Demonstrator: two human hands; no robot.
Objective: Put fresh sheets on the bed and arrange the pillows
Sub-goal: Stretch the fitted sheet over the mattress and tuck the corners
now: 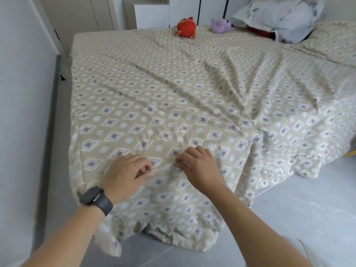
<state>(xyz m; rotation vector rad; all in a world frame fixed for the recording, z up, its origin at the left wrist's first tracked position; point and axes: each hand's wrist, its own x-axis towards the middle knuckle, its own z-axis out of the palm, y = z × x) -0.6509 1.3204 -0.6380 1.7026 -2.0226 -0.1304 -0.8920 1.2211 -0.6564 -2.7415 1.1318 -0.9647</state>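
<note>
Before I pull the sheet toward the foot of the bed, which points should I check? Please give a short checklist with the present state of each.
1. Left hand pinches the sheet: ok.
2. Right hand pinches the sheet: ok.
3. Sheet smooth: not ok, folds fan out from the near right corner.
4. Sheet free of things: not ok, red toy and purple toy lie on its far end.
5. Pillow arranged: not ok, heaped in the far corner.
6. Far edge tucked: cannot tell.

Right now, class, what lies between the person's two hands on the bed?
In the head view, only a raised fold of patterned sheet, pinched by left hand and right hand.
</note>
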